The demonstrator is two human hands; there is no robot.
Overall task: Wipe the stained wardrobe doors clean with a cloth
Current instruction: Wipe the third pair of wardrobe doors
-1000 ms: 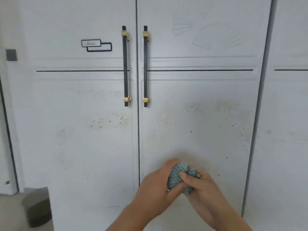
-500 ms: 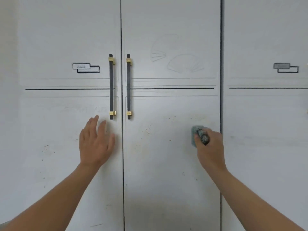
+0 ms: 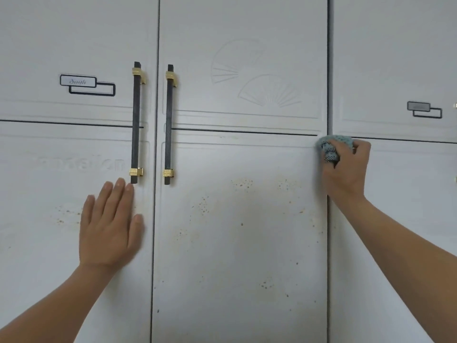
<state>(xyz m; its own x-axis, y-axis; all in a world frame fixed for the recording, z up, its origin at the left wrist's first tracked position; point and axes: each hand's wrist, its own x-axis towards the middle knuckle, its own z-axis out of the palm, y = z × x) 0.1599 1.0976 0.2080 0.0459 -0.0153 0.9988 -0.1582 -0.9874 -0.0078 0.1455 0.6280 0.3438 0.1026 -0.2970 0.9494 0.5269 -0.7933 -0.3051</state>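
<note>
The crumpled blue-green patterned cloth (image 3: 330, 149) was bunched in the right hand (image 3: 347, 169), whose fingers were curled tight around it, pressing it against the upper right edge of the middle white wardrobe door (image 3: 242, 243), just below that door's thin black horizontal line and right at the dark seam with the neighbouring door on the right (image 3: 395, 219). Part of the cloth stuck out past the knuckles, toward the middle door.

Brownish speckled stains (image 3: 241, 184) dotted the middle door's lower panel, below and to the left of the cloth, thinning out further down. More faint specks (image 3: 64, 216) marked the left white door (image 3: 49, 243). The left hand (image 3: 110, 229) lay flat on that left door, fingers spread and holding nothing, its fingertips just under the lower end of the left black ribbed bar handle with gold brackets (image 3: 136, 122). A matching handle (image 3: 169, 125) stood upright on the middle door, just across the seam.

An embossed pair of fans (image 3: 254, 78) sat above the middle door's black line. A small black-framed label (image 3: 86, 84) was on the left door, and a grey one (image 3: 423, 109) on the right door, above and right of the cloth.
</note>
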